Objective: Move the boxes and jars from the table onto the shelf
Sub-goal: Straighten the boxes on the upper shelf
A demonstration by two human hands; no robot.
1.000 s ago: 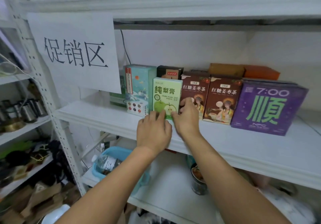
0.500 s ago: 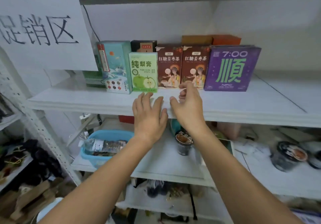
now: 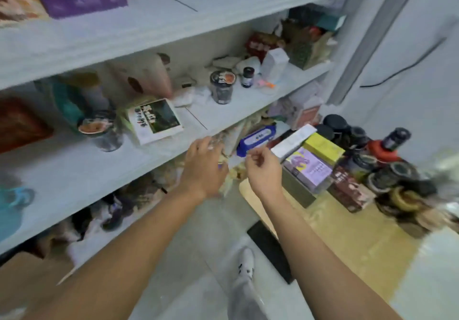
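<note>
Now both hands hang empty in front of the white metal shelf, the left hand with fingers spread, the right hand loosely curled. Just right of the right hand, on the pale wooden bench, lies a lilac printed carton, its long axis running away toward the shelf. Beyond it cluster dark round jars, blurred. The bench's near part is bare.

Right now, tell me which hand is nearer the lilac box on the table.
Right. The right hand is just left of the lilac box, nearly touching it; the left hand is further left, by the shelf edge.
</note>
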